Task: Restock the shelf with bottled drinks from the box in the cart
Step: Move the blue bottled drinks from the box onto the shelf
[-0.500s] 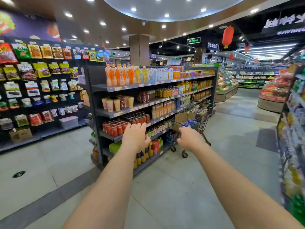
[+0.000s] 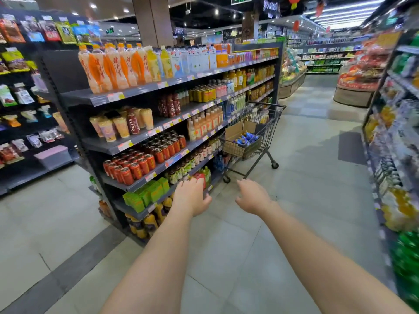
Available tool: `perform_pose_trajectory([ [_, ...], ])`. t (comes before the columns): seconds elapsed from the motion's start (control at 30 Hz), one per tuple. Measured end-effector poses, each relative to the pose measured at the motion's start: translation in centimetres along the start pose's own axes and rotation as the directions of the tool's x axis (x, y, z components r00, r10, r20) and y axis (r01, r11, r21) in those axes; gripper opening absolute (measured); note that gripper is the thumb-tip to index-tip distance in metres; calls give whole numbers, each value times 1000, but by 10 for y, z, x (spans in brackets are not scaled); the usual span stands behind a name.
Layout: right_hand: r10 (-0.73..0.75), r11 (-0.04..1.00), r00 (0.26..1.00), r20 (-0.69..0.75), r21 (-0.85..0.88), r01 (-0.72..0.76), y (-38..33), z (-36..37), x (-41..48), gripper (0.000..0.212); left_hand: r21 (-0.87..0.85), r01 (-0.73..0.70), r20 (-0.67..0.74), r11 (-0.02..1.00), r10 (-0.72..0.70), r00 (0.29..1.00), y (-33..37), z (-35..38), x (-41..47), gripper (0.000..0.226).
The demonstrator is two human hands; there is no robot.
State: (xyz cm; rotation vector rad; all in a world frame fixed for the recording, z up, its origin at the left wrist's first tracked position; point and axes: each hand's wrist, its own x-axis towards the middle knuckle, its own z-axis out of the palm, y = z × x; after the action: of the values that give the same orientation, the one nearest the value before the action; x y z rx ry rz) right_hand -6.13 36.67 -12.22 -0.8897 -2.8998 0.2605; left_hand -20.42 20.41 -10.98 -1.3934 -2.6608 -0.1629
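A wire shopping cart (image 2: 263, 123) stands in the aisle ahead, close against the drinks shelf (image 2: 127, 96) on the left. In its basket sits an open cardboard box (image 2: 238, 130) with several blue-capped bottles (image 2: 246, 138) inside. Both my arms reach forward, well short of the cart. My left hand (image 2: 190, 197) hovers in front of the lower shelves with relaxed fingers, holding nothing. To its right, my right hand (image 2: 252, 197) is also empty with loosely spread fingers.
The drinks shelf holds orange bottles, cups, red cans and green cartons on several tiers. A snack wall (image 2: 22, 87) stands at far left. Another shelf (image 2: 399, 132) lines the right side of the aisle. A low display stand (image 2: 356, 94) sits further down.
The view has moved closer to the shelf and cart and tilted down. Both hands sit lower in view, with the fingers more spread.
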Motion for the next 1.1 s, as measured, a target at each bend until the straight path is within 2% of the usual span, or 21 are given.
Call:
perform_pose_trajectory([
  [0.13, 4, 1000, 1000, 15, -27, -4, 47, 6, 83, 25, 23, -31, 17, 999, 30, 999, 11, 32, 89, 40],
  [0.3, 30, 1000, 998, 49, -4, -30, 116, 5, 199, 24, 43, -24, 35, 999, 23, 999, 32, 62, 213, 44],
  [0.4, 46, 999, 997, 66, 21, -48, 156, -5, 265, 26, -39, 6, 32, 999, -5, 999, 51, 70, 282, 44],
  [0.5, 84, 995, 994, 71, 43, -87, 190, -13, 327, 16, -99, 40, 16, 994, -39, 999, 59, 79, 343, 53],
  [0.57, 91, 994, 992, 86, 44, -95, 208, -11, 366, 14, -76, 37, 24, 996, -35, 999, 57, 86, 382, 57],
  [0.63, 84, 996, 991, 100, 31, -87, 225, -3, 407, 15, -34, 51, 29, 998, -50, 998, 47, 97, 424, 53],
  [0.8, 90, 996, 992, 90, -5, -90, 262, 19, 519, 35, 79, 32, 62, 996, -37, 997, 17, 139, 537, 47],
  [0.97, 60, 988, 990, 124, -148, -42, 291, 33, 636, 31, -26, 74, 91, 997, -71, 993, 5, 175, 668, 52],
  [1.1, 68, 987, 984, 164, -156, -43, 313, 30, 717, 34, -69, 53, 97, 996, -47, 994, 4, 192, 764, 48],
])
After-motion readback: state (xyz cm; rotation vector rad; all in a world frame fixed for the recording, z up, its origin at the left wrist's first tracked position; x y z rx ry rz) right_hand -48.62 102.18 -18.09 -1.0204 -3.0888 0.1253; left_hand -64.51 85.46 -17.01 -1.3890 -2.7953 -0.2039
